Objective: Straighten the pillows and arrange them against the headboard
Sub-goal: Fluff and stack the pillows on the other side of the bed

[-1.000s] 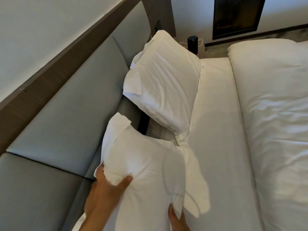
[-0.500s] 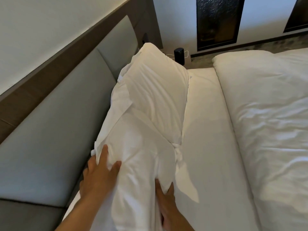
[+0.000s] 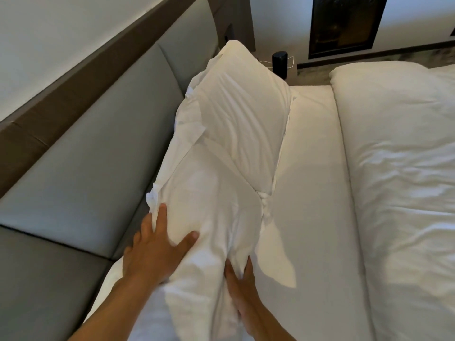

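Observation:
Two white pillows stand on edge along the grey padded headboard. The far pillow leans on the headboard, and its lower corner overlaps the near pillow. My left hand lies flat on the near pillow's left side, next to the headboard. Its fingers are spread and its thumb is on the front face. My right hand presses straight fingers into a fold on the pillow's right side, low down by the mattress.
White sheet runs beside the pillows, and a thick white duvet covers the right of the bed. A black cylinder with a cable stands beyond the far pillow. A dark framed panel hangs on the back wall.
The near pillow was lifted from lying low to standing against the headboard, touching the far pillow. My left hand went from gripping its corner to lying flat. My right hand moved up its side.

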